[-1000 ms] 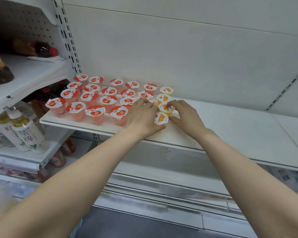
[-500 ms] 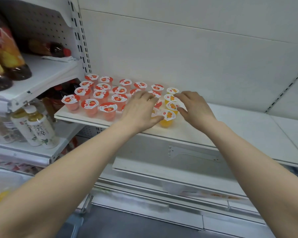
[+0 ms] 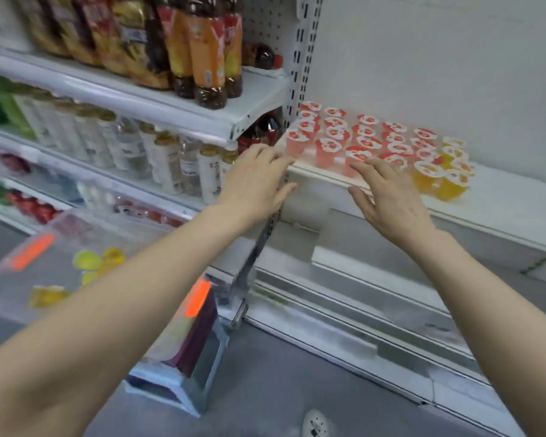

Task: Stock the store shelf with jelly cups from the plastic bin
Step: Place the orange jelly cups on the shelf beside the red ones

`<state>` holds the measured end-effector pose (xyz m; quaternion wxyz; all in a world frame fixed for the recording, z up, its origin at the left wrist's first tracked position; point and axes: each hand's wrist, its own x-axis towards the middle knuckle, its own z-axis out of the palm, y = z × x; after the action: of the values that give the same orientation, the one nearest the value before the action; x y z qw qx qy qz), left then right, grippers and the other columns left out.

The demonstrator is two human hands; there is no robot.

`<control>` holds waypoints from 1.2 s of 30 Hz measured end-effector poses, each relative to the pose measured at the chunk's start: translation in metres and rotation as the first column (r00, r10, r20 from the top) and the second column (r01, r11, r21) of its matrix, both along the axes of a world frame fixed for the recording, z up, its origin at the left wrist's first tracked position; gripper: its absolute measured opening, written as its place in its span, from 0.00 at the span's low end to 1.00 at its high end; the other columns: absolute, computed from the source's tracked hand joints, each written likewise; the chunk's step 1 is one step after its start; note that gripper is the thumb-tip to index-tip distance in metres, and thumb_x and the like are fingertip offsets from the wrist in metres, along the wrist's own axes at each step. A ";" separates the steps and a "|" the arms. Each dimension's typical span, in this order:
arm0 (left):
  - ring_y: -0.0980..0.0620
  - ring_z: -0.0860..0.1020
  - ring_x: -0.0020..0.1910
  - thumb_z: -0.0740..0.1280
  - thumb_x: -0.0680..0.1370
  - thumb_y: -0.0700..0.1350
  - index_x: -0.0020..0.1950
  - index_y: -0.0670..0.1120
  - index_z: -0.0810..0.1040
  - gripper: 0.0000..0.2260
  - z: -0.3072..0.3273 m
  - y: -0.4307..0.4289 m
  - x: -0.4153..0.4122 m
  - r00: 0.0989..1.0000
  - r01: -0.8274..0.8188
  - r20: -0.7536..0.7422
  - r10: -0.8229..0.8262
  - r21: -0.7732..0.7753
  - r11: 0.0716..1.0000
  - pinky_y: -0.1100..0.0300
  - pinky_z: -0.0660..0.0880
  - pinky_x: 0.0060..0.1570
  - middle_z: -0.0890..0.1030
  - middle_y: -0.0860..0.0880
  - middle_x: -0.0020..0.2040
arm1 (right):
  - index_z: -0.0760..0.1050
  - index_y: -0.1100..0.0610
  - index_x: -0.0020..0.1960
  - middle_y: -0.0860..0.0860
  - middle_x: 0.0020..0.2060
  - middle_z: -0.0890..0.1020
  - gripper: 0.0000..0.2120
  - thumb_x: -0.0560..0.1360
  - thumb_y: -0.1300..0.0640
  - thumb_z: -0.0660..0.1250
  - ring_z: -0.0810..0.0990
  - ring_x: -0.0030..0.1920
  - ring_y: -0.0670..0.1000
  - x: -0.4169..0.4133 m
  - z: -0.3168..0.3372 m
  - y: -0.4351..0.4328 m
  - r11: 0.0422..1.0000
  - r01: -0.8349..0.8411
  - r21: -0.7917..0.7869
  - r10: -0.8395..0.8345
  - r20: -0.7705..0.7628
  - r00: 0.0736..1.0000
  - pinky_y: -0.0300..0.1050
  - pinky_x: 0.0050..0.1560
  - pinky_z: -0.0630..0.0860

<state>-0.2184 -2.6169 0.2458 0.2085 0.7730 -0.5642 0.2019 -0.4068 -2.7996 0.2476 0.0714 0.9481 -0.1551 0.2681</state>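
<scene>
shelf (image 3: 501, 200): cups (image 3: 360, 143) in rows, red then orange, bare space to their right. bin (image 3: 10, 298) on floor (image 3: 297, 389), low left, a few yellow cups (image 3: 87, 260) inside. left hand (image 3: 256, 187) is nearer the bin, right hand (image 3: 391, 200) at the shelf edge. both spread, empty. next grab looks down-left.
</scene>
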 end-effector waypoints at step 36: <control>0.43 0.75 0.56 0.67 0.77 0.49 0.61 0.48 0.80 0.13 -0.227 0.336 0.190 0.589 -0.596 -0.376 0.715 0.395 0.699 0.50 0.74 0.55 0.81 0.48 0.55 | 0.63 0.59 0.70 0.59 0.60 0.73 0.29 0.72 0.63 0.68 0.72 0.62 0.60 0.357 -0.273 0.294 0.959 -0.250 0.135 0.254 -0.800 0.543 0.50 0.56 0.74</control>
<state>-0.0280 -2.2805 0.0187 0.1682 0.9690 -0.1809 -0.0098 -0.0500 -2.5057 -0.0250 0.0929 0.9774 0.0320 -0.1869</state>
